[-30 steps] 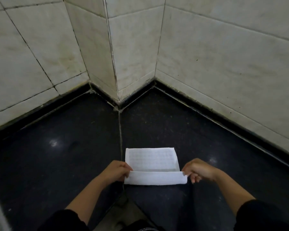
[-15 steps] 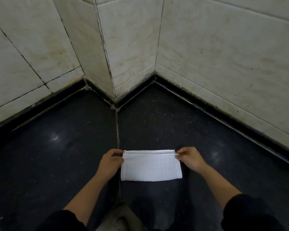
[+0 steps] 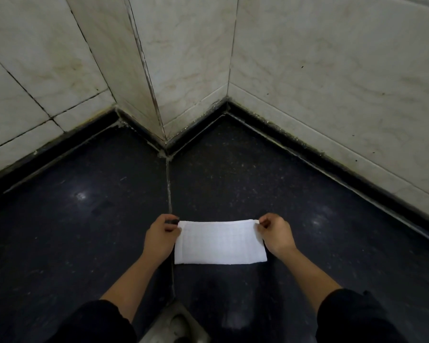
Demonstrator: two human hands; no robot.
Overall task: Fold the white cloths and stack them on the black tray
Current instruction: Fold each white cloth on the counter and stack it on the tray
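A white cloth (image 3: 221,242) lies flat on the dark countertop (image 3: 84,231), folded in half into a wide rectangle with its doubled edges at the far side. My left hand (image 3: 160,237) pinches the cloth's far left corner. My right hand (image 3: 278,235) pinches its far right corner. Both hands rest at the cloth's short sides. No black tray is in view.
Pale tiled walls (image 3: 332,82) close in the counter at the back, with a jutting corner (image 3: 156,95) straight ahead. A seam (image 3: 169,194) runs along the counter toward me. Black sleeves cover both forearms low in the view.
The near edge of the cloth has been carried up and over to the far edge, halving it. Both hands moved away from me with it and now hold the far corners.
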